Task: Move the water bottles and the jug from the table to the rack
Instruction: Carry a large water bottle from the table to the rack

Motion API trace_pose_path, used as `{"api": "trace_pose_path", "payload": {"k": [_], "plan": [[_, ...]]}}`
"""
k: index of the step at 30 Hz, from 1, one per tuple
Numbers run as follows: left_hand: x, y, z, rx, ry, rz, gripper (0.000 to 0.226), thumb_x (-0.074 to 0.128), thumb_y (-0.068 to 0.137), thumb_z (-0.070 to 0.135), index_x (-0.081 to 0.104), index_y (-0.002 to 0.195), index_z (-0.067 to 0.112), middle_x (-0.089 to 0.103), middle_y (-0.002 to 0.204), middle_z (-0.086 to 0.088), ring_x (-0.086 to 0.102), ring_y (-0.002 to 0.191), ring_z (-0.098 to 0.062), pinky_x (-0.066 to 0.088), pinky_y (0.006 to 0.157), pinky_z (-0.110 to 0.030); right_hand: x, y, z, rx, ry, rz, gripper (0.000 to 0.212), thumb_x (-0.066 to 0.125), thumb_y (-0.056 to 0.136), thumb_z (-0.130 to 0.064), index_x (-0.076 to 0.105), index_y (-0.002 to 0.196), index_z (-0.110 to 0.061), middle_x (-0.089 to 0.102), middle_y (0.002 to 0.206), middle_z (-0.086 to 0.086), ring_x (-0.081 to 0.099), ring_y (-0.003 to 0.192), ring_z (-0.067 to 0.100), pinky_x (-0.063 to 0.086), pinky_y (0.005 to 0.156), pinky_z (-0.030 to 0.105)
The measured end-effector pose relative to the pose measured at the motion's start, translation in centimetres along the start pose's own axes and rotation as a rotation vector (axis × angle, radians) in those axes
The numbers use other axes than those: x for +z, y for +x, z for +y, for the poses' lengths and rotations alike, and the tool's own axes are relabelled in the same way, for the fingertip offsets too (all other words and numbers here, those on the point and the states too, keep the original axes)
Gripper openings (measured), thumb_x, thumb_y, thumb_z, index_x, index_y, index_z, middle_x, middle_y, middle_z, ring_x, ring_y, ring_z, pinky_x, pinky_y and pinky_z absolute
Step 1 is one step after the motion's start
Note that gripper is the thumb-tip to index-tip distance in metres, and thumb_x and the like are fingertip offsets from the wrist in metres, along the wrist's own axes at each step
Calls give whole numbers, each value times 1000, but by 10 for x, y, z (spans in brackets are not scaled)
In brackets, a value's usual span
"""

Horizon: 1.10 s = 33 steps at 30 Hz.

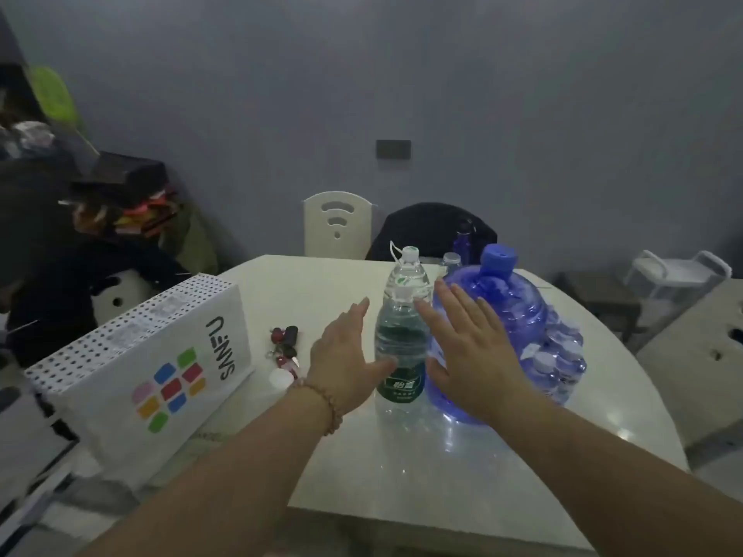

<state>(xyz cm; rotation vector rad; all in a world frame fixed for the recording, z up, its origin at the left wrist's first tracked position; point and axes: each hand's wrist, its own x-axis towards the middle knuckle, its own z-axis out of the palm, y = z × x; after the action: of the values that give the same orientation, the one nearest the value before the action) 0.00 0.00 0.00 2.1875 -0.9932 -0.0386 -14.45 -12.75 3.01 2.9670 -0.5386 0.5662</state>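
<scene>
A clear water bottle (402, 339), a blue jug (506, 315), a white box (161, 355) and keys (285, 347) are seen on the white table (402, 476).

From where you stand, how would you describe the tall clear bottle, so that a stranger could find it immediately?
Start at the white table; near its middle stands a big blue jug. Directly left of the jug, between the open left hand and right hand, is the tall clear bottle. Unlike the jug, it is slim, with a green label and white cap.
</scene>
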Motion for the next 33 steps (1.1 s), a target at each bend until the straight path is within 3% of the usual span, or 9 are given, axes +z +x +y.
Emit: {"api": "trace_pose_path", "payload": {"k": [4,6,9,13,16,22,25,30,33], "plan": [[26,51,-28,65,0,-67,103,76,60,59,13,139,40,36,146,5,35,127,-15,30,101,-35,22,59,5,-149,-278,-48,84,48,90,-42,-14,147,-29,-35,147,4,-30,136,27,-13,112,49],[42,71,-28,109,-144,-109,98,74,50,66,22,130,44,49,132,9,47,112,-9,39,93,-30,34,82,3,-195,-352,-103,86,48,90,-46,-15,146,-28,-36,148,7,-30,136,32,-12,111,52],[63,92,-31,122,-348,-197,104,82,48,59,27,134,41,51,127,15,52,112,-9,51,89,-41,45,103,-1,-166,-415,-185,88,57,88,-43,-5,147,-25,-19,155,13,-18,140,38,-4,112,55],[84,100,-43,97,-502,-164,103,84,44,55,29,131,47,42,128,19,47,114,-8,50,92,-39,52,100,-1,-163,-451,-205,80,57,90,-34,5,148,-15,-1,156,19,0,141,40,3,113,52],[91,94,-45,117,-476,-102,100,81,41,59,29,127,53,38,121,18,44,114,-8,46,93,-33,47,77,1,-159,-513,-177,79,56,89,-34,7,148,-11,4,155,22,6,141,40,1,112,53],[104,61,-26,357,-361,-81,102,91,48,39,29,128,46,33,127,6,38,114,-7,38,92,-16,20,17,-2,-94,-496,-131,76,78,68,-26,45,134,-6,37,144,25,30,134,44,16,109,59],[109,40,-10,527,-309,-166,100,90,49,33,31,130,36,34,128,-3,42,113,-14,42,93,-20,16,-11,0,-36,-455,-178,80,88,55,-21,52,125,-4,42,139,28,36,129,47,24,106,62],[133,4,17,711,-207,-173,87,87,49,22,48,124,4,47,120,-15,47,109,-26,44,96,-40,26,-70,12,136,-360,-264,80,90,51,-19,57,122,-4,57,121,30,59,99,49,52,76,54],[153,-12,22,779,-155,-164,78,83,50,16,50,119,3,54,113,-17,52,101,-30,45,92,-43,38,-98,23,202,-275,-326,75,87,56,-19,55,122,-5,60,113,30,63,70,40,53,55,42]]}}
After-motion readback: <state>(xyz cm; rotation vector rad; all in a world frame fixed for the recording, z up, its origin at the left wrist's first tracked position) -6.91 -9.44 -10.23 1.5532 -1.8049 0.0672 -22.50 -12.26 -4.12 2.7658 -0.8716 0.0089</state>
